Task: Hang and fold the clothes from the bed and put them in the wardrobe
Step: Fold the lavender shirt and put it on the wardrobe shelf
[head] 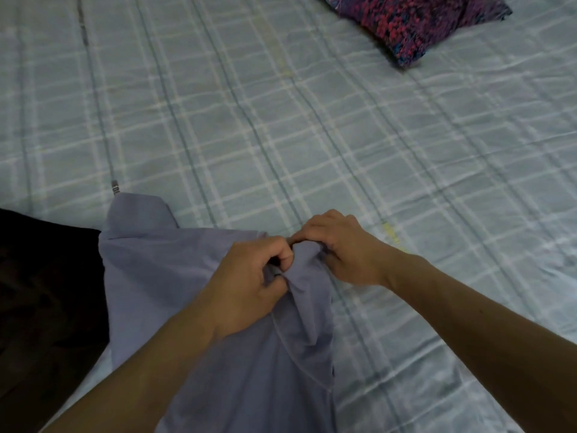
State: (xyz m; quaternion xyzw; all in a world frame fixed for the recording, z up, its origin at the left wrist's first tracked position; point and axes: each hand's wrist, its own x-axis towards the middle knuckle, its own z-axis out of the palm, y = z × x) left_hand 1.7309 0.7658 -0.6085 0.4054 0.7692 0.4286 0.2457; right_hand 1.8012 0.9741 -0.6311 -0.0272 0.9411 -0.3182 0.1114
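Note:
A lavender shirt (pixel 162 276) lies on the bed at the lower left of the head view, its far corner pointing up and left. My left hand (pixel 246 282) pinches a bunched fold of the shirt near its right edge. My right hand (pixel 340 248) grips the same bunched cloth from the other side, so the two hands almost touch. The fabric rises in a ridge between them. A small metal clip or hook (pixel 115 187) shows just beyond the shirt's far corner.
The bed is covered by a pale blue-green checked sheet (pixel 312 120). A dark garment (pixel 46 292) lies at the left, partly under the shirt. A purple and red patterned cloth (pixel 415 20) lies at the far right.

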